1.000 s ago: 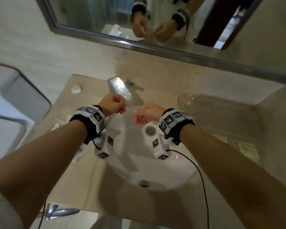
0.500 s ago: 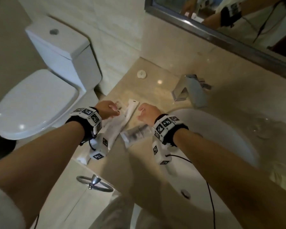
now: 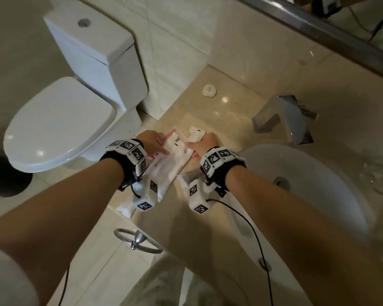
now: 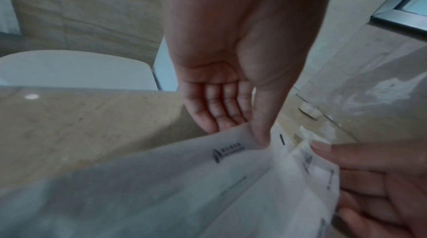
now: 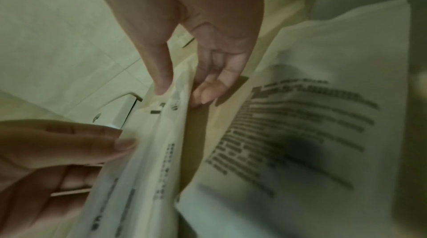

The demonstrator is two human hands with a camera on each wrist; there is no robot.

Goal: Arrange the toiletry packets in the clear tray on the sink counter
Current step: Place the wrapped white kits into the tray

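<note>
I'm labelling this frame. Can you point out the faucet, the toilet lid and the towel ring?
faucet [image 3: 291,117]: head view, top of the metal spout.
toilet lid [image 3: 60,122]: head view, middle of the closed lid.
towel ring [image 3: 139,241]: head view, the chrome mount.

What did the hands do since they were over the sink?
Both hands moved left from the sink to the white packets. The left hand and right hand now pinch packet edges. The faucet stayed put.

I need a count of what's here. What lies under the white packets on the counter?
Beige stone counter shows around the white paper packets. A further packet edge pokes out below. Both hands and the wrist cameras cover the rest.
</note>
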